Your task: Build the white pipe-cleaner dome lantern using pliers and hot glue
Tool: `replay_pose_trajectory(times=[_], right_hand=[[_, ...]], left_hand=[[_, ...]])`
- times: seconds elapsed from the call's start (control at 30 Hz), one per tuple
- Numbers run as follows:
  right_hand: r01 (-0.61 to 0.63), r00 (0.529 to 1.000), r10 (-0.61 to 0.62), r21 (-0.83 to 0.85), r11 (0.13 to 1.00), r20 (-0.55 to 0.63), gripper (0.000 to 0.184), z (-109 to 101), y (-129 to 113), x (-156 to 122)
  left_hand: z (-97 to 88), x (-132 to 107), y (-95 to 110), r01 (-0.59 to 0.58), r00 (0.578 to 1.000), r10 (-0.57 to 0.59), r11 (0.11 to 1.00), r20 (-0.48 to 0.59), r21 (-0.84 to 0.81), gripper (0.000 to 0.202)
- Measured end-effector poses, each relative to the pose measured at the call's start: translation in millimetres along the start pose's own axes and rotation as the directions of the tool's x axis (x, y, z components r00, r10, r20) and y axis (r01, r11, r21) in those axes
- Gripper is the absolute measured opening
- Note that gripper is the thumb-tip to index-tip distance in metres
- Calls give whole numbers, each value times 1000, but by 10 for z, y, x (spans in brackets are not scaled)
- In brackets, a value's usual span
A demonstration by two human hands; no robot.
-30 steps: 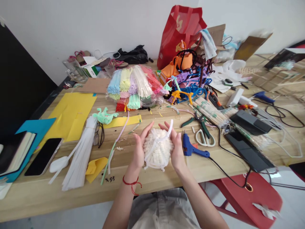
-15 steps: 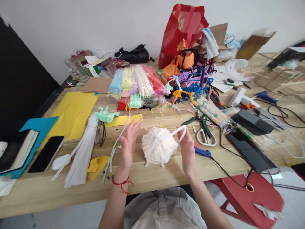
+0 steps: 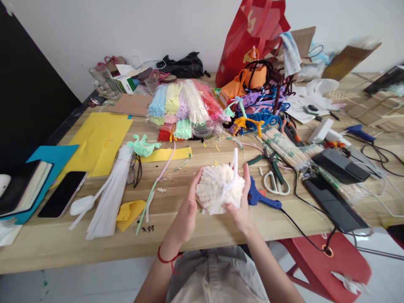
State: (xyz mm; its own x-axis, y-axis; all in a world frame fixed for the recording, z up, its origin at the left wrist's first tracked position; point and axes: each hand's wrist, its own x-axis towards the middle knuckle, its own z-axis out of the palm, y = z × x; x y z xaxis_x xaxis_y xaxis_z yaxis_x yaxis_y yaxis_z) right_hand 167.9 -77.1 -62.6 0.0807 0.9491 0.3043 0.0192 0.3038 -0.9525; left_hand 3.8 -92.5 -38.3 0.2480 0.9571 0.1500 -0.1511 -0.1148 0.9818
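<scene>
A white ball of looped pipe cleaners [image 3: 219, 188] sits between both my hands above the near edge of the wooden table [image 3: 202, 227]. My left hand [image 3: 187, 210] cups its left side with the fingers curved along it. My right hand [image 3: 241, 201] grips its right side, thumb on top. A loose white pipe cleaner end [image 3: 235, 158] sticks straight up from the ball. A red string is tied round my left wrist.
A blue glue gun [image 3: 261, 199], white-handled scissors [image 3: 276, 183] and green pliers lie right of my hands. Bagged coloured pipe cleaners [image 3: 183, 107] and a red bag [image 3: 249, 38] stand behind. A white pipe cleaner bundle [image 3: 110, 198], phone [image 3: 63, 193] and yellow paper lie left. A red stool [image 3: 328, 261] stands at the right.
Half a second ago my left hand was off the ball and open while the right pulled a loop out sideways. Both hands have closed back on the ball, and the loose end now points up.
</scene>
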Motion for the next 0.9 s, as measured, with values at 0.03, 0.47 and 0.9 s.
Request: replay_pose_trajectory(times=[0.03,0.47,0.9], right_hand=[[26,1000,-24,-85,996,20,121,-68,3,24],[223,974,-200,-610,760,108,90,41,-474,276],[-98,952,47,-157,983,-303,73,-199,-400,536]], left_hand=[[-14,-4,14,5,1000,-5,999,-5,34,69],[-546,-58,-347,146,761,30,965,-647,217,32],[-706,-171,-351,223,816,-66,952,-575,208,42]])
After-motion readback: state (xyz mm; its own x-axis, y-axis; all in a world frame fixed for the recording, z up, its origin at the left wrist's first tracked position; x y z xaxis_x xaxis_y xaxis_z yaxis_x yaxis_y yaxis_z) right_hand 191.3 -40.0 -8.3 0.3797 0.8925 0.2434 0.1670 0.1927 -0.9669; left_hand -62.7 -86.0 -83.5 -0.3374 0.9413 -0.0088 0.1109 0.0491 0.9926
